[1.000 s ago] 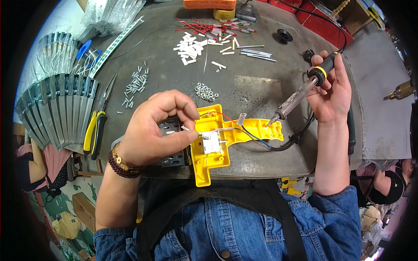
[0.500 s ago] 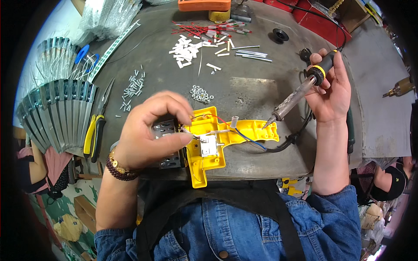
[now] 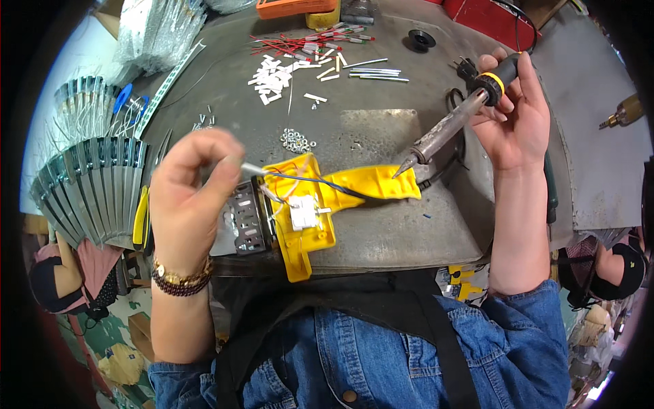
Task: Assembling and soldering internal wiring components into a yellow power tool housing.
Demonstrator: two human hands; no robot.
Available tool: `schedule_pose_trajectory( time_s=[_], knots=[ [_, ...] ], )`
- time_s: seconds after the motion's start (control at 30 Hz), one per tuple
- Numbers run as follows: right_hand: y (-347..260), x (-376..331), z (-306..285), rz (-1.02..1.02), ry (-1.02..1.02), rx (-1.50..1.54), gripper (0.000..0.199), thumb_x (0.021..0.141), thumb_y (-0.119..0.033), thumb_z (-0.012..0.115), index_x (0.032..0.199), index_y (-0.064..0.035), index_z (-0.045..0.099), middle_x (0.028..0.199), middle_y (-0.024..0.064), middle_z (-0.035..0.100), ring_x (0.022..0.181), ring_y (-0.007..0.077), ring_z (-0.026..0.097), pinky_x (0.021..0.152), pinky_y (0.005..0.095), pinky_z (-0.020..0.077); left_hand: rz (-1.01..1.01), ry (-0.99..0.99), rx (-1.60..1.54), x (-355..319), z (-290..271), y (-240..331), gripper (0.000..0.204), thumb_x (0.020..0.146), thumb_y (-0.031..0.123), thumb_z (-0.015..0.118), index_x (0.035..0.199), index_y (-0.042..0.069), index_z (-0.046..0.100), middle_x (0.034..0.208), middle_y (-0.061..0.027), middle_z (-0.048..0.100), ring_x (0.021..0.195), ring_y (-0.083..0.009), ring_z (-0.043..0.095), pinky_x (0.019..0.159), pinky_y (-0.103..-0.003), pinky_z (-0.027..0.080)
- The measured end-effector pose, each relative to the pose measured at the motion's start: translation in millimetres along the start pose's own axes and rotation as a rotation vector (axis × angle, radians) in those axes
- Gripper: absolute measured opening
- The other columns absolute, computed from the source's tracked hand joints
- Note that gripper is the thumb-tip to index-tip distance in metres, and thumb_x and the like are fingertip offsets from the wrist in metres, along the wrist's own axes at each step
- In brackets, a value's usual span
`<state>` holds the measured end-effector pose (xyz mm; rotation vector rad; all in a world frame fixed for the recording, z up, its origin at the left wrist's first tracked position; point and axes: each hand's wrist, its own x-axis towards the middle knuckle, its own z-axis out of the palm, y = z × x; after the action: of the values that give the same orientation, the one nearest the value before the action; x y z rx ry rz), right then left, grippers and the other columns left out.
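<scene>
My left hand, smeared a little by motion, pinches the end of a wire by a whitish sleeve. From there a dark blue wire runs back across a yellow plastic housing half. Inside the housing sits a white switch block with thin wires around it. A perforated metal part joins the housing's left side, partly behind my hand. My right hand holds a soldering iron by its black handle; the tip points down-left, over the housing's handle end.
White sleeves, red-wired parts, metal rods and nuts lie beyond the housing. Yellow-handled pliers and a fan of metal strips are at left. A brass-coloured tool tip shows far right.
My left hand has moved left, drawing the blue wire and sleeve with it toward the metal part. The soldering iron stays in my right hand, nearly in place. The view has shifted slightly.
</scene>
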<state>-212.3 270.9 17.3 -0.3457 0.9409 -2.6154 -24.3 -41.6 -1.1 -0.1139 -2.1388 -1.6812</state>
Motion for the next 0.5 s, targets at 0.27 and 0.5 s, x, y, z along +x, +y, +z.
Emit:
schedule_pose_trajectory(
  time_s=[0.27, 0.5],
  knots=[
    [8.9, -3.3, 2.0, 0.021, -0.014, -0.043, 0.034, 0.100, -0.034, 0.059, 0.112, -0.0029, 0.057, 0.107, 0.0141, 0.062, 0.056, 0.0051, 0.046, 0.051, 0.0215, 0.0386, -0.161, 0.053, -0.265, -36.8, 9.8, 5.5, 0.009, 0.097, 0.004, 0.060, 0.097, 0.001, 0.051, 0.102, -0.0122, 0.061, 0.079, -0.0119, 0.063, 0.069, -0.022, 0.051],
    [27.4, -6.8, 17.6, 0.028, 0.188, -0.217, 0.034, 0.098, -0.039, 0.061, 0.112, -0.0090, 0.058, 0.099, 0.0076, 0.066, 0.056, 0.0051, 0.046, 0.052, 0.0210, 0.0380, -0.126, -0.012, -0.227, -41.0, 14.5, 4.8, 0.007, 0.100, 0.005, 0.054, 0.099, 0.001, 0.049, 0.098, -0.0127, 0.062, 0.081, -0.0112, 0.061, 0.076, -0.024, 0.051]
  ],
)
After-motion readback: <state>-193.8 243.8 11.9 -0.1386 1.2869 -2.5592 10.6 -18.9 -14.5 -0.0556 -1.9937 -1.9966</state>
